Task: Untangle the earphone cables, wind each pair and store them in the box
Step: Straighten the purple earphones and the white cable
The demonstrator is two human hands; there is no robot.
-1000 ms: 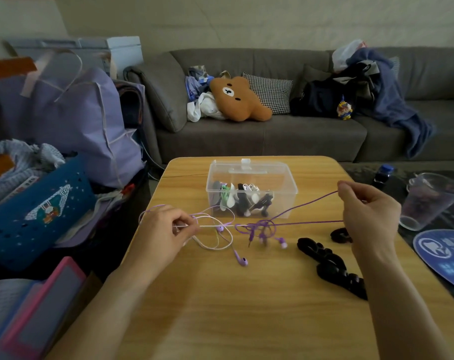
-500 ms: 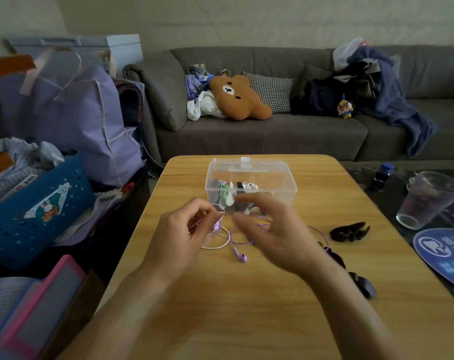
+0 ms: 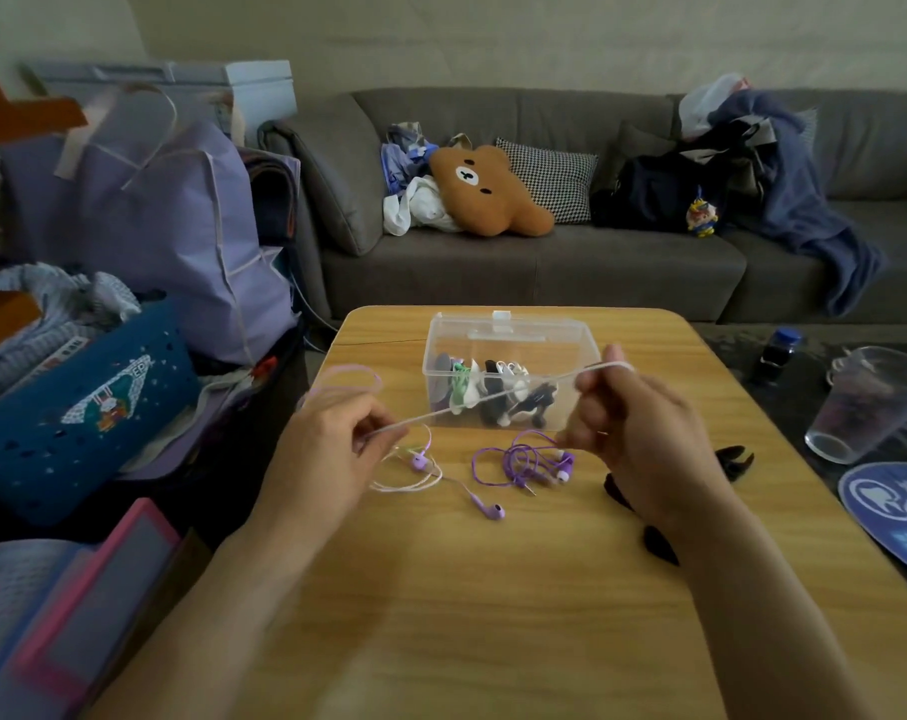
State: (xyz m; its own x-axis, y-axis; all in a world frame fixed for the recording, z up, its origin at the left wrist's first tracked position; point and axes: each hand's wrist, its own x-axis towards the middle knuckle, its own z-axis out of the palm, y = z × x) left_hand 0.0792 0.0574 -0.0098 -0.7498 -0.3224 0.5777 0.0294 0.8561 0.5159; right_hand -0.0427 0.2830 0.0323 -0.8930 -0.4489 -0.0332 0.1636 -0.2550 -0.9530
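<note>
While several wound pairs already sit inside the clear plastic box (image 3: 508, 335) at the far middle of the wooden table (image 3: 493, 615), the job is, by my reading, partway through. Both hands are raised just in front of the box with a pale pink cable (image 3: 493, 396) drawn taut between them: the left hand (image 3: 327, 459) pinches its lower end between thumb and fingers, and the right hand (image 3: 633, 439) has its fingers curled round the upper end. Slack from that cable loops above the left hand and coils on the table below it, ending in a purple-tipped earbud (image 3: 494, 511). Beside that, a darker purple earphone set (image 3: 529, 462) lies in a loose knot, apparently separated but not yet wound. Dark objects (image 3: 733, 458) lie partly hidden behind the right forearm; I cannot tell what they are. Left to do: wind the pale pair, wind the purple one, and box both.
</note>
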